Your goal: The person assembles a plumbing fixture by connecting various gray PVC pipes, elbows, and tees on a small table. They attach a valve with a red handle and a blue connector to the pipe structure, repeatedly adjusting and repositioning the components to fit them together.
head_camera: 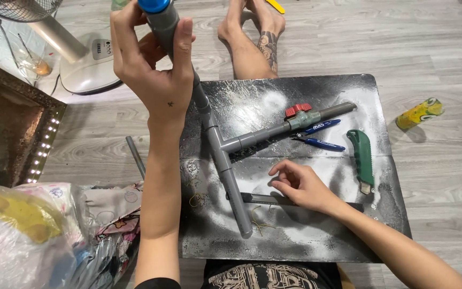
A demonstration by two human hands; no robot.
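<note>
The big dark board with white dust [316,241] lies flat on the wooden floor and bears the work. The long grey plastic pipe set shaped like a T [221,152] leans up from the board, its low end resting there and its top end lifted. The left hand [156,69] is wrapped tight round the top part, just under the blue cap [154,5]. A firm, steady hold there seems best, so the pipe does not swing. A side pipe carries a valve with a red handle [299,110]. The right hand [300,184] rests half open on a small dark flat bar [258,198], fingertips pressing it down.
</note>
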